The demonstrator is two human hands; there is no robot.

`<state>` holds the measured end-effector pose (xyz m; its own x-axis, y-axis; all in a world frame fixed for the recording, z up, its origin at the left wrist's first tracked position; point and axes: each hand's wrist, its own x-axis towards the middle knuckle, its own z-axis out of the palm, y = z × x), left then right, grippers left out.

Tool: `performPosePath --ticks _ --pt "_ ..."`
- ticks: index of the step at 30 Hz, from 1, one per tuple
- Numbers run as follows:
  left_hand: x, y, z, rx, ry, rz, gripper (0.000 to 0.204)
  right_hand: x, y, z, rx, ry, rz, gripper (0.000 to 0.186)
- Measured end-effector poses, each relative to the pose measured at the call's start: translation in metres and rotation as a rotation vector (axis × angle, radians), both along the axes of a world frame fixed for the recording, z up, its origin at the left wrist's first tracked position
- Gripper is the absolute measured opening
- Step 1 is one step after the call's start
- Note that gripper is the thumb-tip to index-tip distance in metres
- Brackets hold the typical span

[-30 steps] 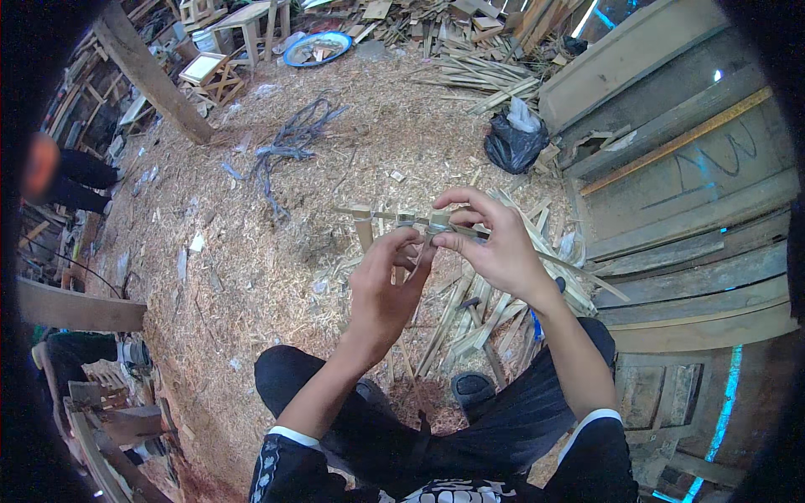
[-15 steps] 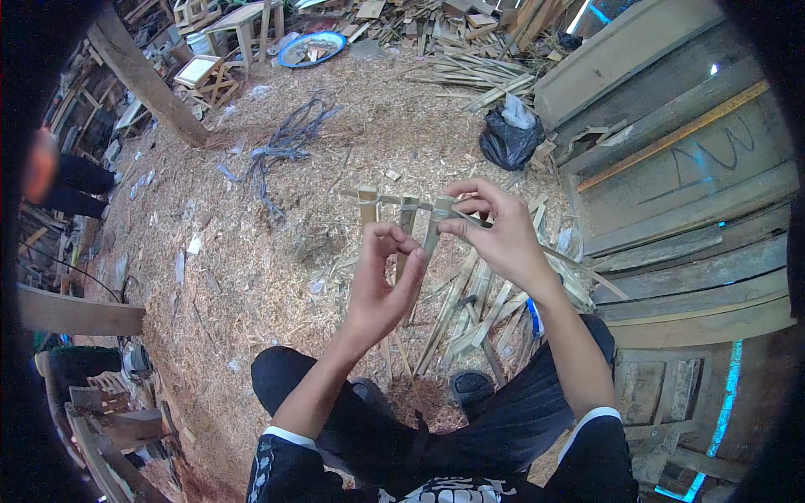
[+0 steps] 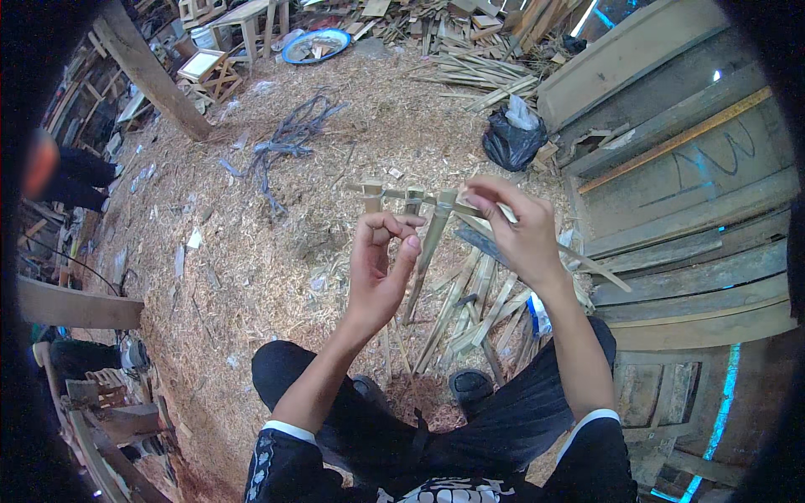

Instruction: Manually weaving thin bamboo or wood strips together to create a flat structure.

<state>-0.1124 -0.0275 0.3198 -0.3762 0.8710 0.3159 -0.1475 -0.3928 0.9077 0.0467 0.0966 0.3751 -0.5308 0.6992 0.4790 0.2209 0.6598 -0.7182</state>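
Observation:
In front of me a small frame of slats stands upright: a thin horizontal stick (image 3: pixel 394 194) crosses several pale bamboo-like slats (image 3: pixel 432 239). Thin pale binding is wrapped where the rightmost slat meets the stick. My left hand (image 3: pixel 379 261) is beside the middle slat, its fingers curled and the thumb close to them; whatever they grip is too small to name. My right hand (image 3: pixel 518 226) is at the stick's right end, thumb and fingers pinched together just right of the rightmost slat. The pinched thing is hidden by the fingertips.
Loose wood strips (image 3: pixel 470 314) lie on the shavings-covered ground before my feet. Beyond are a black plastic bag (image 3: pixel 513 142), a tangled grey bundle (image 3: pixel 293 138) and a blue-rimmed basin (image 3: pixel 315 47). Wooden boards (image 3: pixel 671 210) line the right; a person (image 3: pixel 71 180) is far left.
My right hand has moved right, off the face of the rightmost slat, with its fingers pinched. My left hand has shifted slightly up, its fingertips now left of that slat.

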Motion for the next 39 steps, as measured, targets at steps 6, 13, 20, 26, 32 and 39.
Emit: performPosePath --ticks 6,13,20,26,32,39 --pt "-0.003 -0.001 -0.005 -0.048 -0.001 0.042 0.016 0.009 0.010 0.000 0.495 -0.110 -0.125 0.013" --pt "-0.011 -0.009 0.025 -0.356 0.463 0.050 0.019 0.004 0.003 0.004 0.339 -0.320 -0.165 0.010" --pt "-0.030 -0.004 0.015 -0.207 0.756 0.031 0.014 -0.003 0.010 -0.012 0.491 -0.220 -0.217 0.010" --pt "-0.030 -0.007 0.020 -0.338 0.700 0.130 0.013 -0.007 0.009 -0.013 0.463 -0.270 -0.323 0.007" --pt "-0.036 -0.005 0.012 -0.286 0.711 0.206 0.011 -0.011 0.009 -0.011 0.488 -0.152 -0.320 0.014" --pt "-0.030 -0.006 0.020 -0.184 0.557 0.088 0.012 -0.020 -0.033 -0.017 0.189 0.079 -0.245 0.024"
